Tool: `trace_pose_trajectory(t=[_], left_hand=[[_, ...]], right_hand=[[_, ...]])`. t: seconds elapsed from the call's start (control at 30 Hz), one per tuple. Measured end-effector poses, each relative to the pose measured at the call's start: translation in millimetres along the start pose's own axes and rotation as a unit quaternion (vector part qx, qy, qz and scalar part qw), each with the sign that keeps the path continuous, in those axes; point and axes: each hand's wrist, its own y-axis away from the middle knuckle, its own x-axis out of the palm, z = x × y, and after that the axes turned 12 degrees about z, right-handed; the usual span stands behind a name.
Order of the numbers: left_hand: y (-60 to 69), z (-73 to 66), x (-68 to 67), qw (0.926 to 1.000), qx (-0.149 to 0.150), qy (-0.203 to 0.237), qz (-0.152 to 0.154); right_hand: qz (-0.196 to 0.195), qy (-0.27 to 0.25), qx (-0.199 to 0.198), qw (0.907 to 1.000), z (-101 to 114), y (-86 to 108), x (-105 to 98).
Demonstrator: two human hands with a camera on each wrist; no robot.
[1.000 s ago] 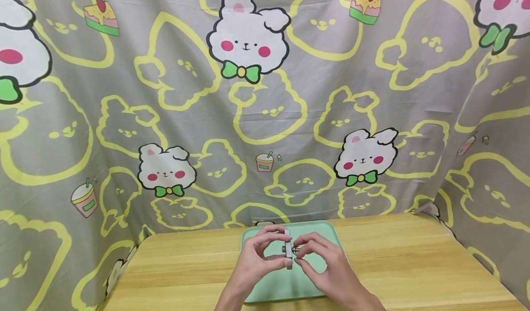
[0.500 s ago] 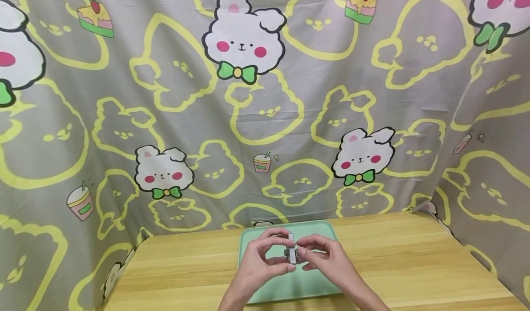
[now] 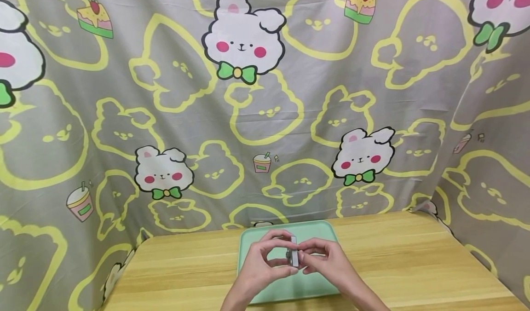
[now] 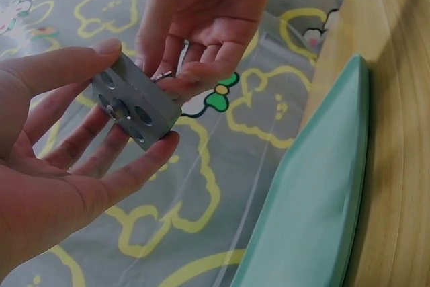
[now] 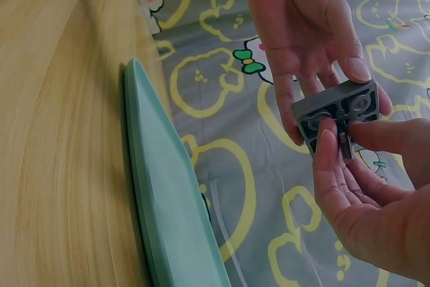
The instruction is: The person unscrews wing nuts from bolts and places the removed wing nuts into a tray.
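Note:
A small grey block (image 4: 138,102) with round holes in its face is held above the tray by the left hand (image 3: 261,262), thumb and fingers on opposite edges. From the other side, the right hand (image 3: 333,260) reaches in with thumb and fingertips around a small metal part (image 5: 346,146) that sticks out of the block's recessed back (image 5: 336,109). In the left wrist view a metal piece (image 4: 119,109) shows at the middle of the holed face. The fingers partly hide where the metal part meets the block.
The green tray (image 3: 273,290) lies on the wooden table (image 3: 186,265) beneath the hands. A grey curtain (image 3: 256,187) with cartoon bears and yellow outlines hangs behind the table and along both sides.
The block has moved slightly right and down in the head view. The right hand's fingers have shifted, drawing closer together around the metal part against the block.

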Motion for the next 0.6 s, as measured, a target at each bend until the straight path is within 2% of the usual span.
trace_pose_trajectory(t=[0.2, 0.4, 0.5, 0.6], left_hand=[[0.1, 1.1, -0.1, 0.9999, 0.001, 0.010, -0.004], [0.2, 2.2, -1.2, 0.9997, 0.012, 0.020, -0.009], [0.4, 1.7, -1.8, 0.9996, 0.008, 0.024, -0.015], [0.4, 0.2, -2.5, 0.9994, 0.000, 0.029, -0.019]], right_hand=[[-0.012, 0.027, -0.017, 0.9994, -0.9, -0.3, 1.2], [-0.021, 0.083, -0.060, 0.9945, -1.2, 0.1, 4.8], [-0.031, 0.123, -0.094, 0.9875, -2.5, 0.3, 7.6], [-0.042, 0.171, -0.150, 0.9729, -5.3, -0.3, 9.7]])
